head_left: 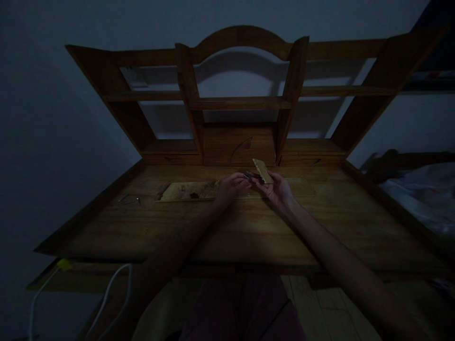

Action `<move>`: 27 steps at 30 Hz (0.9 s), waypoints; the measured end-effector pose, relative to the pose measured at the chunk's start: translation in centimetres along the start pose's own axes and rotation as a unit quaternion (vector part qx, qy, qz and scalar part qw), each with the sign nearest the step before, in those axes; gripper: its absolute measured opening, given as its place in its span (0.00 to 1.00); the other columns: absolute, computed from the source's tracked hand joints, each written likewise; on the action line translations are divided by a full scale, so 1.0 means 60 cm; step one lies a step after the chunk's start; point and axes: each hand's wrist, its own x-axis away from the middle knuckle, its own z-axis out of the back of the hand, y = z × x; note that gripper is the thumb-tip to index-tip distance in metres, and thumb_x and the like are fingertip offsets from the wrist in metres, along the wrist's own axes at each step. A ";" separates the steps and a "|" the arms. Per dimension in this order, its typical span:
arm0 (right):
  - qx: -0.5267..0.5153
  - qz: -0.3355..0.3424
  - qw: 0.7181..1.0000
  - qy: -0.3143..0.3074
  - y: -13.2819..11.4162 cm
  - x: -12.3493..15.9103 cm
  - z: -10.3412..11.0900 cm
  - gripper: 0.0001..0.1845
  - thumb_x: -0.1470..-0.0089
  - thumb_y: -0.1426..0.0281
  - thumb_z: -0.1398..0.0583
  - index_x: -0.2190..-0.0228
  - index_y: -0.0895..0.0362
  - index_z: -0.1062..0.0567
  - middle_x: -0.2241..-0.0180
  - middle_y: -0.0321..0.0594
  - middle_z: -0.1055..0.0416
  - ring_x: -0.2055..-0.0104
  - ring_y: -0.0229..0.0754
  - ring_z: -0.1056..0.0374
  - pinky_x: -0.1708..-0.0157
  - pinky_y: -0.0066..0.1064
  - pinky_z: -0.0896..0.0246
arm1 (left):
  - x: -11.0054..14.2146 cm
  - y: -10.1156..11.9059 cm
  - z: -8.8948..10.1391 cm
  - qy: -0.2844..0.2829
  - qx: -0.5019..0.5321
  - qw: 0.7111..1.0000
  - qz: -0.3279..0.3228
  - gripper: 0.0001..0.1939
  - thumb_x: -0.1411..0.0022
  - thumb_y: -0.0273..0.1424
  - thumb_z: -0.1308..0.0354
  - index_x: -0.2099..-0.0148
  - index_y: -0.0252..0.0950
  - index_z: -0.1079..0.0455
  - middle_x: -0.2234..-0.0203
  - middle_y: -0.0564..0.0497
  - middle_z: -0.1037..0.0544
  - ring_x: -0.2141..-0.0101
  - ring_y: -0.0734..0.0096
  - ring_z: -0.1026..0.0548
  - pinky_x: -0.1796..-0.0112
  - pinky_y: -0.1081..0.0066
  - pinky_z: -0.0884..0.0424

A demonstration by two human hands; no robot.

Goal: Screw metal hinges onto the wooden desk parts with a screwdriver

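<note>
Right fingers point(275, 177) grip a flat, jagged-edged wooden piece point(263, 172).

Left hand point(229, 187) bare | right hand point(279, 191) bare | legwear point(245, 310) dark, perhaps purplish

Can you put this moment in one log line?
left hand: at small object | right hand: holding wood piece | long board: lying on desk

Nothing I can actually read anywhere here, it's pretty dark. The yellow tag point(64, 264) by the white cable point(130, 279) shows no lettering I can pick out, and the dark blotches on the wood strip point(188, 190) lying on the counter point(170, 227) don't read as letters or numbers. The tiny red patch point(433, 75) far right is too small to tell.
</note>
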 end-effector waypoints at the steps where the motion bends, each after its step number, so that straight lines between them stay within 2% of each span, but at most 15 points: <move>1: 0.007 0.003 1.000 0.002 0.000 0.000 0.000 0.24 0.36 0.74 0.50 0.42 0.70 0.35 0.65 0.54 0.19 0.68 0.49 0.20 0.67 0.36 0.20 | 0.000 0.001 0.000 0.001 0.003 1.000 0.003 0.20 0.46 0.40 0.29 0.56 0.34 0.24 0.59 0.44 0.16 0.57 0.61 0.18 0.49 0.58 0.24; 7: 0.080 0.033 0.996 0.014 0.004 -0.004 0.009 0.17 0.37 0.72 0.48 0.50 0.67 0.29 0.67 0.53 0.19 0.70 0.48 0.20 0.71 0.35 0.21 | 0.002 0.009 -0.003 -0.006 0.014 1.000 0.003 0.18 0.44 0.40 0.29 0.57 0.33 0.25 0.61 0.42 0.16 0.57 0.60 0.18 0.48 0.58 0.25; 10: 0.103 0.055 0.993 0.017 0.007 -0.010 0.017 0.13 0.37 0.71 0.48 0.55 0.62 0.28 0.69 0.47 0.20 0.74 0.46 0.21 0.77 0.32 0.23 | -0.001 0.007 0.000 0.016 0.004 1.000 0.013 0.19 0.44 0.40 0.29 0.57 0.33 0.25 0.63 0.43 0.15 0.59 0.60 0.17 0.50 0.59 0.24; 14: 0.111 0.114 0.987 0.008 0.011 -0.015 0.025 0.06 0.39 0.69 0.43 0.60 0.55 0.28 0.69 0.38 0.21 0.76 0.40 0.24 0.86 0.23 0.32 | -0.005 0.001 0.005 0.027 0.010 0.999 0.015 0.19 0.45 0.41 0.28 0.57 0.33 0.25 0.62 0.43 0.16 0.60 0.61 0.17 0.51 0.60 0.23; 16: 0.112 0.131 0.985 0.001 0.014 -0.017 0.026 0.04 0.41 0.70 0.42 0.62 0.54 0.28 0.68 0.35 0.22 0.74 0.40 0.24 0.84 0.23 0.31 | -0.005 0.001 0.005 0.026 0.011 0.999 0.016 0.20 0.45 0.41 0.28 0.57 0.33 0.25 0.63 0.44 0.15 0.61 0.62 0.17 0.51 0.60 0.22; 19: 0.111 0.139 0.984 -0.011 0.019 -0.019 0.027 0.03 0.43 0.72 0.40 0.64 0.54 0.27 0.68 0.34 0.23 0.67 0.41 0.23 0.76 0.27 0.24 | -0.002 0.004 0.001 0.040 0.010 0.999 0.017 0.19 0.46 0.41 0.28 0.58 0.34 0.25 0.64 0.45 0.16 0.61 0.62 0.17 0.50 0.59 0.23; 23: 0.101 0.133 0.986 -0.021 0.023 -0.023 0.026 0.03 0.44 0.73 0.39 0.65 0.56 0.27 0.66 0.37 0.22 0.62 0.43 0.22 0.68 0.32 0.21 | 0.001 0.008 -0.001 0.045 0.023 0.999 0.015 0.20 0.46 0.41 0.28 0.58 0.34 0.25 0.61 0.45 0.16 0.59 0.62 0.17 0.50 0.59 0.22; 27: 0.079 0.109 0.991 -0.017 0.018 -0.019 0.023 0.05 0.43 0.74 0.42 0.63 0.57 0.27 0.64 0.42 0.20 0.62 0.46 0.21 0.66 0.38 0.20 | -0.001 0.007 0.001 0.033 0.008 0.999 0.011 0.30 0.46 0.41 0.28 0.45 0.36 0.29 0.62 0.46 0.15 0.62 0.61 0.16 0.52 0.57 0.21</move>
